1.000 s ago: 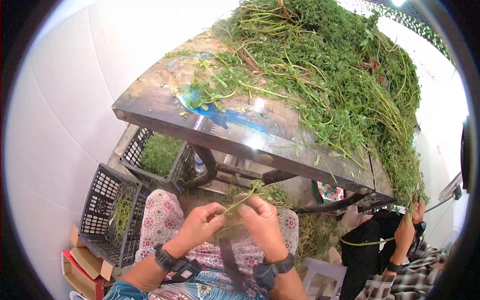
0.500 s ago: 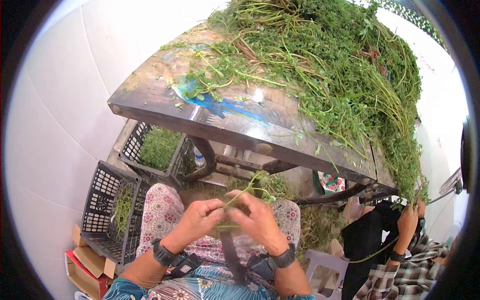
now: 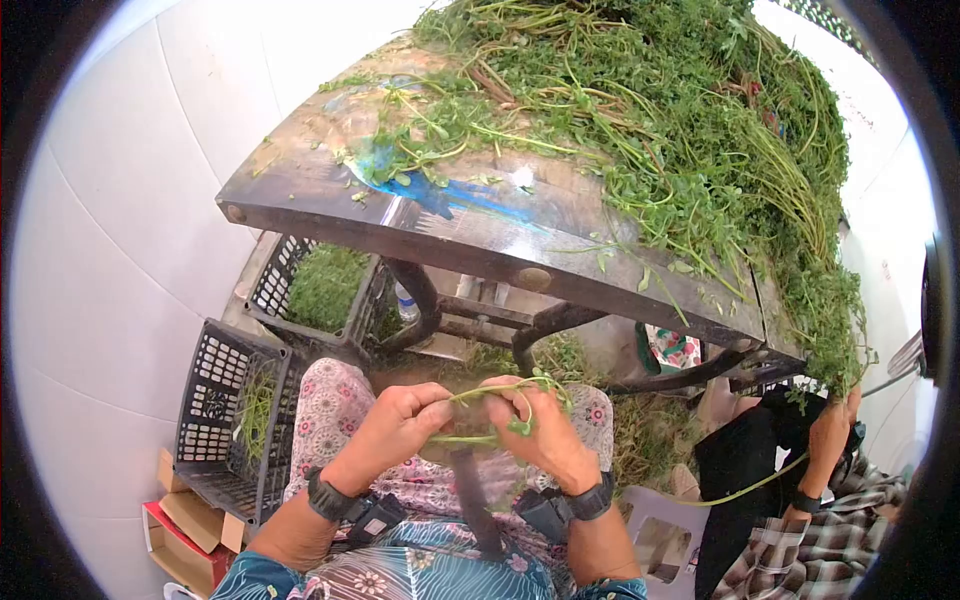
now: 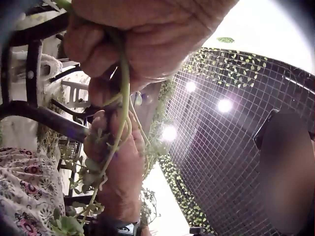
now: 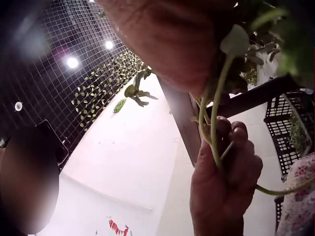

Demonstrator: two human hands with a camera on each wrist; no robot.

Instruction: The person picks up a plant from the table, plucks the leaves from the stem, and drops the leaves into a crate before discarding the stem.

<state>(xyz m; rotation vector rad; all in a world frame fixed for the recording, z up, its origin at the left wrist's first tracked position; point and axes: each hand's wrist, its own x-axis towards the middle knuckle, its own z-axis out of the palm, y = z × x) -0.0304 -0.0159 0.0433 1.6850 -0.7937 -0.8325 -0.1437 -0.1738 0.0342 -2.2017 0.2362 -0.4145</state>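
Over the lap, the left hand pinches one end of thin green stems between thumb and fingers. The right hand grips the same plant a short way to the right, its leafy tip rising past the fingers. The left wrist view has the left hand close up, a branching stem running down from it to the right hand. In the right wrist view the left hand pinches a forked stem below the right hand.
A dark-edged table carries a large heap of leafy greens. Black crates with greens stand at the left, near a red cardboard box. At the right, another person's hand holds greens beside a pale stool.
The hands have moved slightly apart, with stems now stretched between them. The leafy tip has shifted right along with the right hand.
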